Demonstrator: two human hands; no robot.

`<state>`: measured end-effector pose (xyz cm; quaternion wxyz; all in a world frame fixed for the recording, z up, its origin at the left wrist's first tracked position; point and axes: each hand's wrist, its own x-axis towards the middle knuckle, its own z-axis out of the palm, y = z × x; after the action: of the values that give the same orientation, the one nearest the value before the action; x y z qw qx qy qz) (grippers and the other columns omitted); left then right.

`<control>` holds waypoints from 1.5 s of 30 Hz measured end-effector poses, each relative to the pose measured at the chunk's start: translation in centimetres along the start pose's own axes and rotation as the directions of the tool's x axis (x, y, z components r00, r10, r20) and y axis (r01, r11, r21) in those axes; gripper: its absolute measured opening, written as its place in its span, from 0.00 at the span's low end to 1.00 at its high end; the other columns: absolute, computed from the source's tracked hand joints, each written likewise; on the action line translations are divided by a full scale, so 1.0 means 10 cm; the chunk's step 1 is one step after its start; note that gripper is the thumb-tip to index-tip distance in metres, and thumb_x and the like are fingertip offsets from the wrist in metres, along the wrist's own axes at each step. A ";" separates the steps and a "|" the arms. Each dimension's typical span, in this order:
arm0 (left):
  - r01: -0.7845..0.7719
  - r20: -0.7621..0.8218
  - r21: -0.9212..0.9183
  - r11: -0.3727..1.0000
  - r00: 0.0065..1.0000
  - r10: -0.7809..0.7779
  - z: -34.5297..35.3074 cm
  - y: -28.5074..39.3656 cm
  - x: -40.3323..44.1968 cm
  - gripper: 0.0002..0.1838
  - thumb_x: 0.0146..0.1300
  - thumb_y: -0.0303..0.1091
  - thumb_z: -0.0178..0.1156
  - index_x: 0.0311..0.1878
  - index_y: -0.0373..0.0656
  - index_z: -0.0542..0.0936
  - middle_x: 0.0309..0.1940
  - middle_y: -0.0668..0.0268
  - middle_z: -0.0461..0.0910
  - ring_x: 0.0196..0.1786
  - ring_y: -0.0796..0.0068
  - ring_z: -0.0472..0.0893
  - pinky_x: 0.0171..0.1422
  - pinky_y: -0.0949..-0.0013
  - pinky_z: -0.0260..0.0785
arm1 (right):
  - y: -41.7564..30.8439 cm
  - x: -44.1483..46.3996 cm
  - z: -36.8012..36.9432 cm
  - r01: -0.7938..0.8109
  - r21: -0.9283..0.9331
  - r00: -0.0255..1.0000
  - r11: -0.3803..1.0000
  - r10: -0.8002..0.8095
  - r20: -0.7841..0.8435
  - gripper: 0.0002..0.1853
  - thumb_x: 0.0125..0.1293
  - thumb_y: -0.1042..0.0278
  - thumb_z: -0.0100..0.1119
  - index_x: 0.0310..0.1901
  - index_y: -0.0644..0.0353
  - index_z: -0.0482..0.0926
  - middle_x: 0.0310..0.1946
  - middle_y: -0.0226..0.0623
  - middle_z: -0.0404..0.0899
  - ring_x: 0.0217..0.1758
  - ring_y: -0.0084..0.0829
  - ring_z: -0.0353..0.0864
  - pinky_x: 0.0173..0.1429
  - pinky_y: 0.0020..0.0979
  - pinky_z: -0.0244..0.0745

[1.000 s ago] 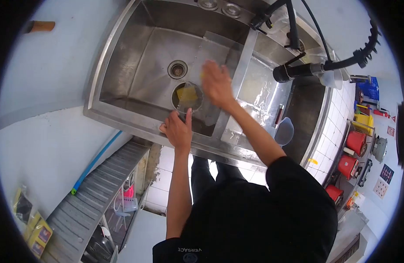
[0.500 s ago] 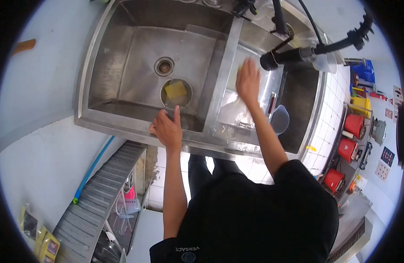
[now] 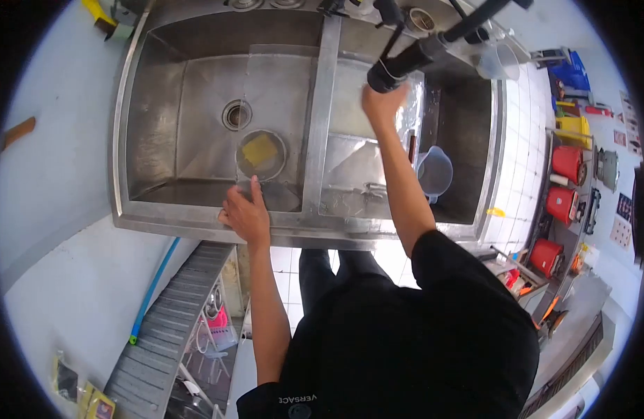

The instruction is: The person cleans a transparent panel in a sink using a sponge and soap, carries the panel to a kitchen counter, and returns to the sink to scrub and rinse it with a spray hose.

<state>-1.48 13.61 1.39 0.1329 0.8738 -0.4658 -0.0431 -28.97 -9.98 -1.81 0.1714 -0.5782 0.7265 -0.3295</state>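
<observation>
My left hand (image 3: 246,215) rests on the front rim of the steel sink (image 3: 189,216), its fingers apart and holding nothing. Just beyond it, a round bowl (image 3: 280,170) stands in the left basin with a yellow sponge (image 3: 259,149) inside. Over the wet, shiny sheet-like surface (image 3: 353,157) in the right basin, my right hand (image 3: 385,108) reaches away from me. The black tap head (image 3: 386,75) covers its fingers, so I cannot see whether they hold anything. Near that forearm lie a clear plastic jug (image 3: 435,171) and a narrow brown-handled item (image 3: 412,143).
A drain (image 3: 236,114) sits in the left basin. Another clear jug (image 3: 500,61) stands at the back right. A ribbed metal shelf (image 3: 161,314) is at lower left. Several red appliances (image 3: 567,161) line the right-hand rack.
The view has shifted, moving the sink leftward in the picture. My right hand has gone farther away and rightward over the sheet, under the tap head. My left hand stays at the rim.
</observation>
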 end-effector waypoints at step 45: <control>0.008 0.032 -0.039 0.999 0.999 -0.006 -0.03 0.01 0.02 0.28 0.69 0.61 0.57 0.46 0.40 0.78 0.38 0.57 0.84 0.45 0.56 0.81 0.59 0.54 0.58 | 0.14 -2.17 -0.94 0.384 -0.140 0.911 0.913 -0.350 0.219 0.20 0.70 0.69 0.56 0.62 0.63 0.76 0.69 0.47 0.71 0.74 0.50 0.67 0.75 0.49 0.60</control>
<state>-1.42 13.44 1.67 0.1426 0.8719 -0.4638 -0.0665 -30.02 13.45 1.13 0.1214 -0.7465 0.6114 -0.2327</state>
